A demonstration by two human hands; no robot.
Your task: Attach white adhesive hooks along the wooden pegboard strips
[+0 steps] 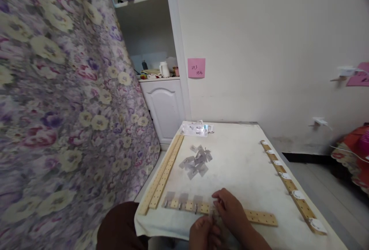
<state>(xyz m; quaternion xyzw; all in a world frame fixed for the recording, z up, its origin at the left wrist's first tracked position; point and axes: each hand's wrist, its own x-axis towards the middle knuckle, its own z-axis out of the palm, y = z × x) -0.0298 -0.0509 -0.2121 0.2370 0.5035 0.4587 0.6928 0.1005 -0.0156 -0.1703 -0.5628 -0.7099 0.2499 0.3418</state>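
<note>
My right hand (232, 212) rests on a perforated wooden strip (259, 217) lying along the table's near edge, fingers curled and pinched at a small clear adhesive hook that I can barely make out. My left hand (205, 234) sits just below it at the table edge, fingers closed near the same spot. Three clear hooks (182, 200) are stuck on the strip to the left of my hands. A loose pile of clear hooks (196, 160) lies in the middle of the white table (242, 157).
Two wooden strips (164, 173) lie along the table's left edge. Another strip with white round hooks (291, 184) runs down the right side. A clear packet (195, 129) lies at the far edge. A floral mattress (57, 107) leans at left; a pink note (196, 67) is on the wall.
</note>
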